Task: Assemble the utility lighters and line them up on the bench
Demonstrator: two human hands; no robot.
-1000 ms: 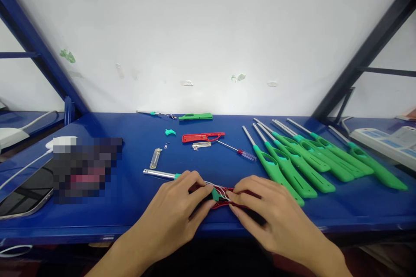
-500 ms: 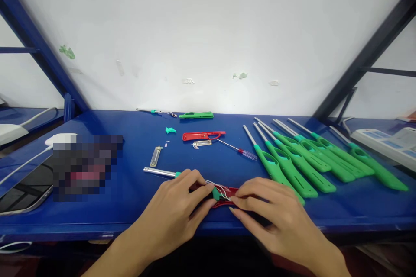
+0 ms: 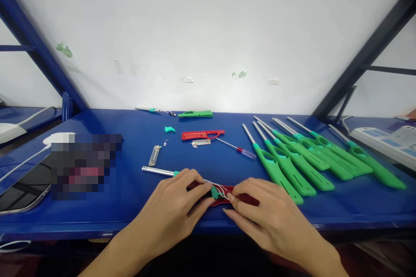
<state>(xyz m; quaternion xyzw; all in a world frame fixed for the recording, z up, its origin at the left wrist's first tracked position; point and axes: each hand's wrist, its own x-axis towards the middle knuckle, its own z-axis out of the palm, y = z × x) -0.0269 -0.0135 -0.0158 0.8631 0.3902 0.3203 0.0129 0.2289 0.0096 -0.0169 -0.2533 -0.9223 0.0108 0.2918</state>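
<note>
A long-nosed lighter lies opened up near the table's front edge, its red half-shell (image 3: pixel 222 201) facing up with white wires (image 3: pixel 221 189) and a green trigger (image 3: pixel 214 192) inside. Its metal tube (image 3: pixel 159 171) sticks out to the left. My left hand (image 3: pixel 182 203) is closed around the left part of the lighter, thumb and index finger by the trigger. My right hand (image 3: pixel 266 207) has its fingertips on the wires at the shell's right part; its palm hides the shell's right end.
Several green lighters (image 3: pixel 279 169) lie at right. Behind my hands are a red half-shell (image 3: pixel 201 135), a screwdriver (image 3: pixel 243 151), clear fuel tanks (image 3: pixel 154 156), a green trigger (image 3: pixel 169 129), a green shell (image 3: pixel 195 114) and a tube with wires (image 3: pixel 152 110). A phone (image 3: pixel 27 190) lies left.
My right hand's fingertips have shifted slightly left along the wires. My left hand keeps its hold on the lighter. The whole view has shifted a little.
</note>
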